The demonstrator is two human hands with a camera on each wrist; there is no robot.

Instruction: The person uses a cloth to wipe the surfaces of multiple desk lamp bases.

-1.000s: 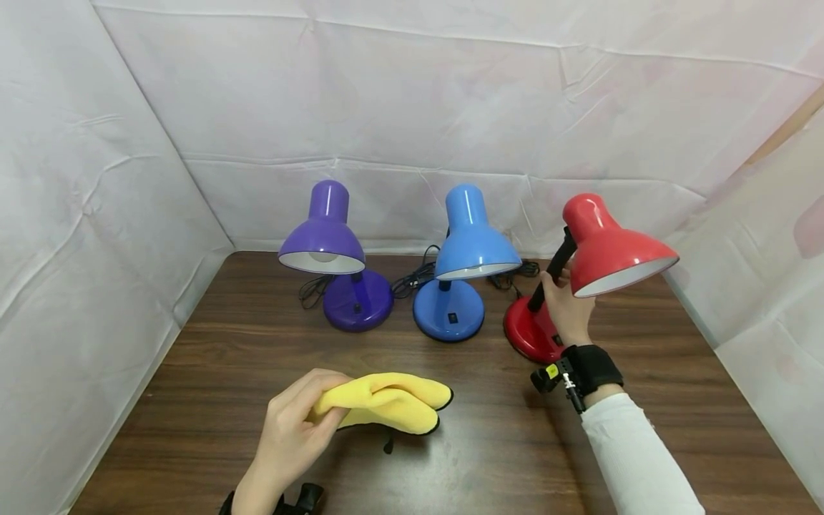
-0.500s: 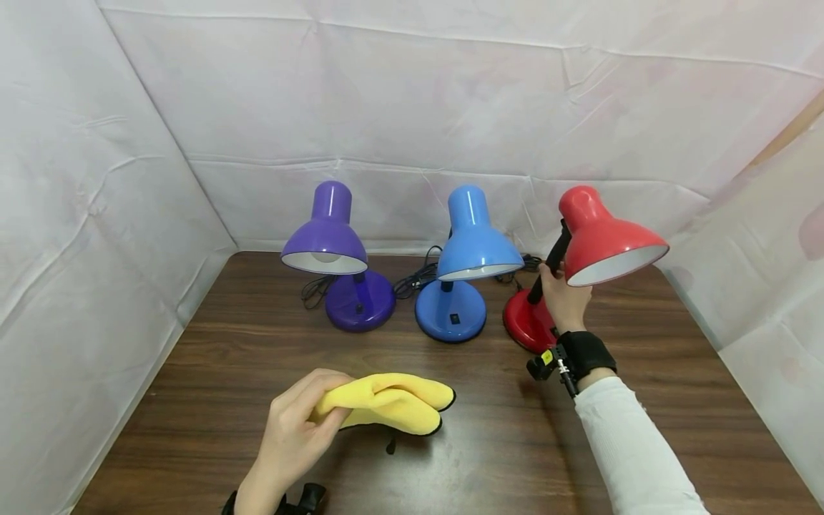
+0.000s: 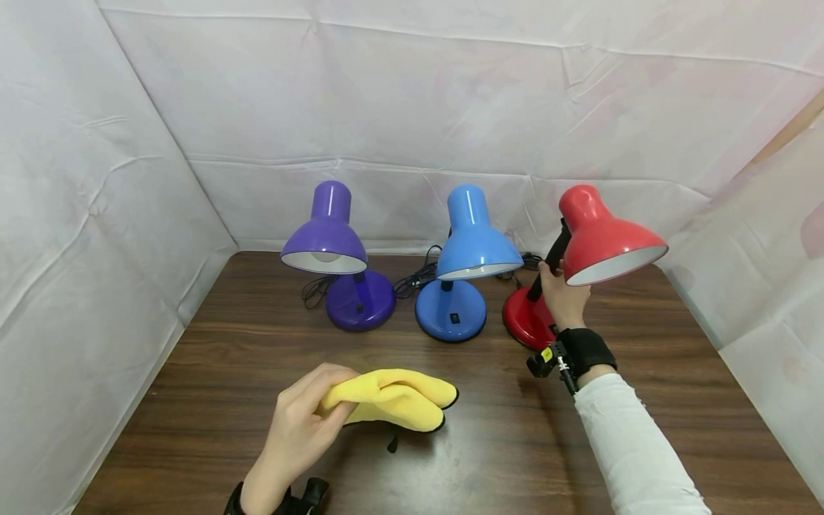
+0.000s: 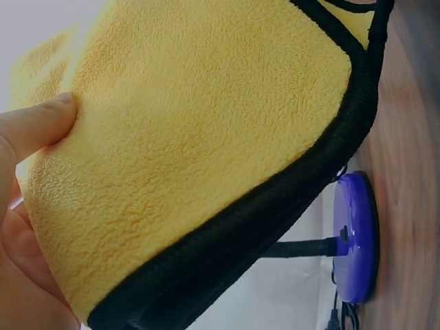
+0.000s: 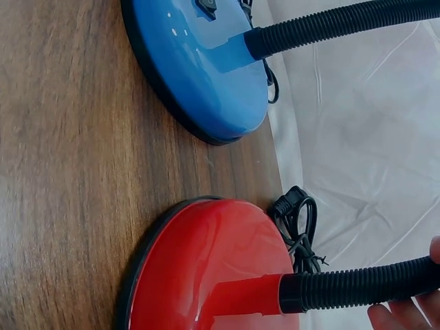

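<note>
— Wood-grain desk (image 3: 257,357) carries everything, with white sheeting behind it. What stands on it?

— Three lamps in a row at the back. Take the blue lamp (image 3: 465,265) as the marker: the purple lamp (image 3: 335,257) stands to its left, and the red lamp (image 3: 579,265) to its right, the two bases near but apart. Black cords (image 3: 418,275) lie coiled behind the blue lamp.

— Who has the red lamp?

— The right hand (image 3: 561,297), right of the blue lamp, is wrapped around the black flexible neck (image 5: 364,285) just under the shade. The red base (image 5: 213,275) sits flat on the desk.

— How would that lamp handle?

— I'd judge the base weighty and the ribbed neck bendy, so the shade may swing. The neck, or the base rim, looks the surest hold; the glossy shade seems slippery.

— And the other hand?

— The left hand (image 3: 302,422), in front of the blue lamp and nearer the person, pinches a folded yellow cloth (image 3: 393,399) with black edging. It looks soft, light and floppy; any bunched fold would do for a hold.
</note>
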